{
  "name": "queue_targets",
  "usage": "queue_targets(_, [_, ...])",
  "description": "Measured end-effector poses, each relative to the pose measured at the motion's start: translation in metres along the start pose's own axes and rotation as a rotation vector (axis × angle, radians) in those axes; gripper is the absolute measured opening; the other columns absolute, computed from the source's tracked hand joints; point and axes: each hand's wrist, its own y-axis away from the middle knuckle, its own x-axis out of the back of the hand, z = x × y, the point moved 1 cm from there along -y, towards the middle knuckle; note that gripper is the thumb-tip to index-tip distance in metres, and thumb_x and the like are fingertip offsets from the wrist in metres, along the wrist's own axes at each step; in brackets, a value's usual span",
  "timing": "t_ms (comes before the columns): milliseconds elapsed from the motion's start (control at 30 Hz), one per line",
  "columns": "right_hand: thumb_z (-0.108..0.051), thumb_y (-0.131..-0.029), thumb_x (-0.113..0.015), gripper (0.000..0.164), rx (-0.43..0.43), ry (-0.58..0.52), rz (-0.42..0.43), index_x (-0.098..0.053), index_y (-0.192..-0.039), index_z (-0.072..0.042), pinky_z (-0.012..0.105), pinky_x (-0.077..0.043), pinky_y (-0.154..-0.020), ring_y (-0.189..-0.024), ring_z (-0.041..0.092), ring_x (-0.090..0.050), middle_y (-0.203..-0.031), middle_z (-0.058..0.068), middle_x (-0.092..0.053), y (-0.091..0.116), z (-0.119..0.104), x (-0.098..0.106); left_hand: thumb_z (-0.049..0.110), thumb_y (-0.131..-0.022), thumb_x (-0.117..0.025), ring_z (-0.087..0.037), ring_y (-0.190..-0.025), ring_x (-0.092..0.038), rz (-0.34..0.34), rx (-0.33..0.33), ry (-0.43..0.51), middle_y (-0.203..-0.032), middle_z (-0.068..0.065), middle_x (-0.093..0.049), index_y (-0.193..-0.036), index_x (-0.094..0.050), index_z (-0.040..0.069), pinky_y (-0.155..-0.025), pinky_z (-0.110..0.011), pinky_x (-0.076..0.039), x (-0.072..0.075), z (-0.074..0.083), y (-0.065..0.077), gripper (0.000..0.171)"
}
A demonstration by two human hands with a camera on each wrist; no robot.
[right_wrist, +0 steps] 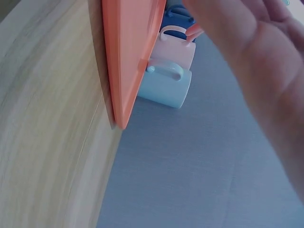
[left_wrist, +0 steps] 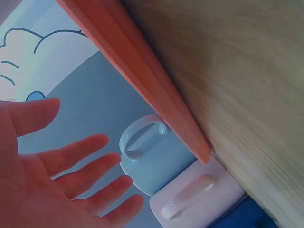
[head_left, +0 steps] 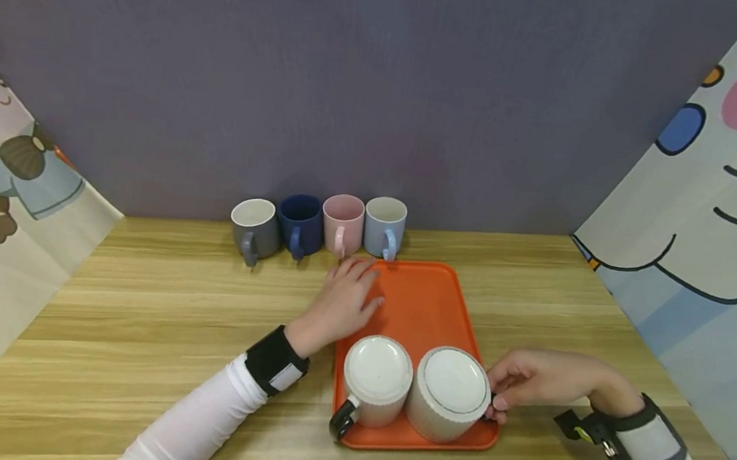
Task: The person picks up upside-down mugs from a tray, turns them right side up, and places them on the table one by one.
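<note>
Two pale mugs stand upside down side by side at the near end of an orange tray [head_left: 421, 300]. The left white mug [head_left: 379, 370] has its black handle turned toward the near left corner. My right hand [head_left: 536, 382] pinches the dark handle of the right ribbed mug [head_left: 449, 394] between thumb and fingers. Over the tray's far left part is my left hand [head_left: 338, 304], its fingers spread and reaching toward the pink mug [head_left: 342, 226]. In the left wrist view the left palm [left_wrist: 42, 190] shows bare, with nothing in it.
Along the back wall the pink mug stands in a row with a grey mug [head_left: 255, 231], a navy mug [head_left: 301, 226] and a light blue mug [head_left: 385, 228], all upright with handles facing me. Wooden tabletop [head_left: 170, 315] surrounds the tray. Printed cartoon panels flank both sides.
</note>
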Motion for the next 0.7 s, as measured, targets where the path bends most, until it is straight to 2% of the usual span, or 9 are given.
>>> queue_targets(267, [-0.001, -0.097, -0.047, 0.016, 0.003, 0.009, -0.008, -0.061, -0.103, 0.001, 0.036, -0.056, -0.068, -0.073, 0.035, -0.057, -0.083, 0.021, -0.062, -0.0012, 0.0017, 0.0002, 0.027, -0.092, -0.061, -0.035, -0.129, -0.039, 0.014, 0.028, 0.025, -0.138, -0.016, -0.049, -0.128, -0.055, 0.002, -0.103, -0.054, -0.033, 0.0009, -0.001, -0.0002, 0.045])
queue_targets(433, [-0.001, -0.096, -0.049, 0.014, 0.009, 0.044, 0.009, -0.063, -0.1, -0.001, 0.034, -0.055, -0.064, -0.07, 0.033, -0.056, -0.079, 0.018, -0.063, -0.0033, 0.0004, -0.0002, 0.026, -0.091, -0.062, -0.034, -0.128, -0.039, 0.022, 0.036, 0.035, -0.136, -0.016, -0.05, -0.128, -0.055, 0.002, -0.103, -0.054, -0.033, 0.0009, -0.002, -0.0003, 0.045])
queue_targets(567, [0.001, -0.094, -0.051, 0.014, 0.044, 0.115, 0.023, -0.064, -0.095, -0.003, 0.031, -0.054, -0.059, -0.066, 0.029, -0.058, -0.076, 0.015, -0.065, -0.0052, 0.0013, 0.0006, 0.026, -0.091, -0.062, -0.033, -0.127, -0.04, 0.03, 0.041, 0.038, -0.135, -0.015, -0.051, -0.127, -0.056, 0.002, -0.101, -0.053, -0.035, 0.0015, -0.0026, -0.0004, 0.044])
queue_targets(700, [0.002, -0.094, -0.051, 0.015, 0.035, 0.119, 0.041, -0.065, -0.094, -0.004, 0.032, -0.055, -0.061, -0.066, 0.031, -0.059, -0.076, 0.015, -0.066, -0.0051, 0.0034, 0.002, 0.027, -0.091, -0.062, -0.033, -0.127, -0.04, 0.028, 0.04, 0.036, -0.135, -0.016, -0.051, -0.126, -0.056, 0.001, -0.101, -0.054, -0.035, 0.0014, -0.004, -0.0003, 0.044])
